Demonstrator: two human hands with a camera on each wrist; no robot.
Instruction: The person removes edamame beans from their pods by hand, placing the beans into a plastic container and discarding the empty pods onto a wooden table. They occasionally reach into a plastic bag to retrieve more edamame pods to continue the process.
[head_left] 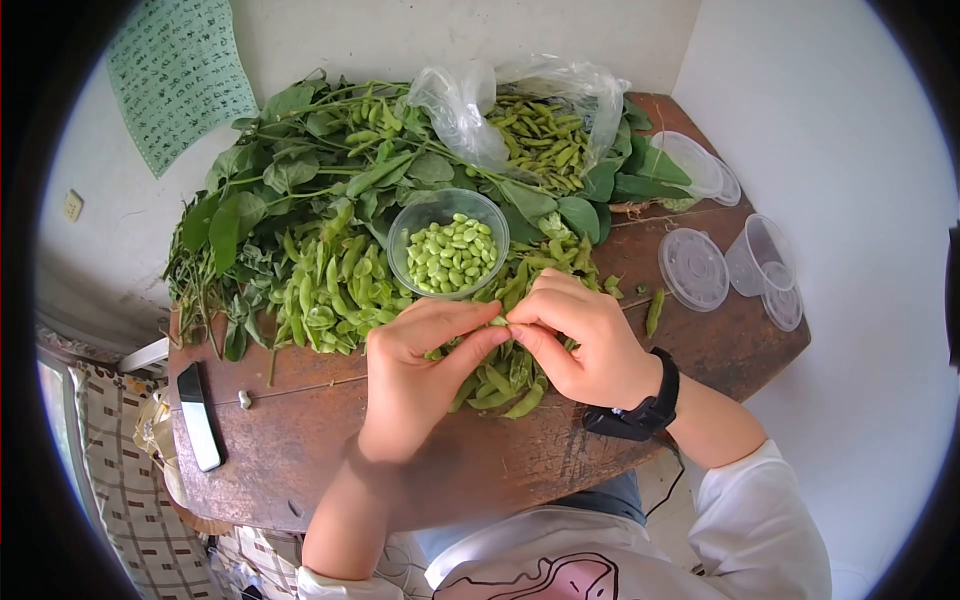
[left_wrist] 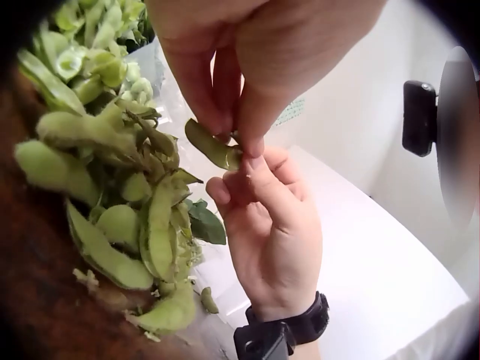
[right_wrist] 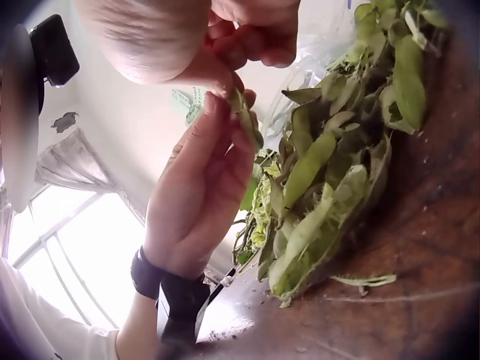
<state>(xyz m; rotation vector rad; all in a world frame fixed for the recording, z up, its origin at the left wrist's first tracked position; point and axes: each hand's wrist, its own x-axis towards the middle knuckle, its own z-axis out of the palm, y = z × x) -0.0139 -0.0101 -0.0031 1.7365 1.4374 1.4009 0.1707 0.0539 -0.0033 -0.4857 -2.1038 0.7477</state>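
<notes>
A green soybean pod [left_wrist: 212, 148] is held between both hands, in front of a clear plastic bowl [head_left: 395, 255] of shelled green beans [head_left: 450, 258]. My left hand [head_left: 420, 358] pinches one part of the pod between thumb and fingers. Thumb and fingers of my right hand [head_left: 590, 338] pinch its other end, the two sets of fingertips almost meeting. From the right wrist, part of the pod [right_wrist: 244, 118] shows past the fingers. Below the hands lies a heap of pods [head_left: 500, 385], several of them split.
Leafy bean stalks [head_left: 290, 165] cover the table's back, beside a clear plastic bag [head_left: 455, 110] with more pods. Another pod pile [head_left: 335, 285] sits left of the bowl. A phone [head_left: 202, 420] lies at the left edge; plastic lids [head_left: 693, 270] and a clear cup [head_left: 752, 255] are at the right.
</notes>
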